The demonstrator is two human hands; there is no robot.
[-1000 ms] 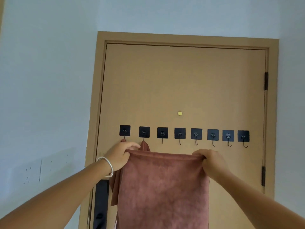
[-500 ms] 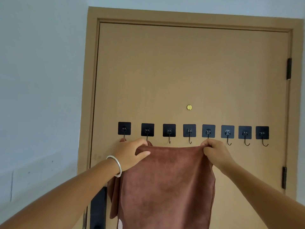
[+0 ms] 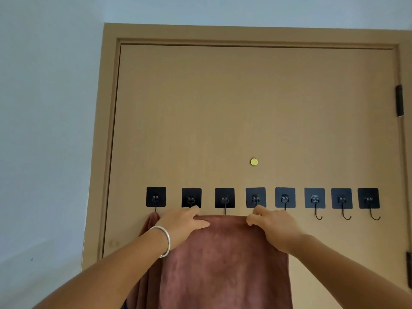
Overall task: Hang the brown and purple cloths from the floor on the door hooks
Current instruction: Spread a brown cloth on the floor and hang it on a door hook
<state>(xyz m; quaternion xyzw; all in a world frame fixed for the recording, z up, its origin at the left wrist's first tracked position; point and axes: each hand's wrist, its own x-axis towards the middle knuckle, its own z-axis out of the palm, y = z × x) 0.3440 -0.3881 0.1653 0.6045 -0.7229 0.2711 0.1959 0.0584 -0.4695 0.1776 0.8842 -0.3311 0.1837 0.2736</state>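
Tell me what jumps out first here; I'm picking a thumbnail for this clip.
A brown cloth fills the bottom centre, its top edge gripped by the left hand and right hand. Just above runs a row of eight black adhesive hooks across the tan door. A small brass peephole sits above them.

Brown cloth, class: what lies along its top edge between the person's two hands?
In the head view, between the left hand and right hand, only the brown cloth's bare top edge, with one hook just above it.

Both hands, left hand [image 3: 182, 224] and right hand [image 3: 275, 228], grip the brown cloth [image 3: 225, 264] under the door hooks [image 3: 224, 198].
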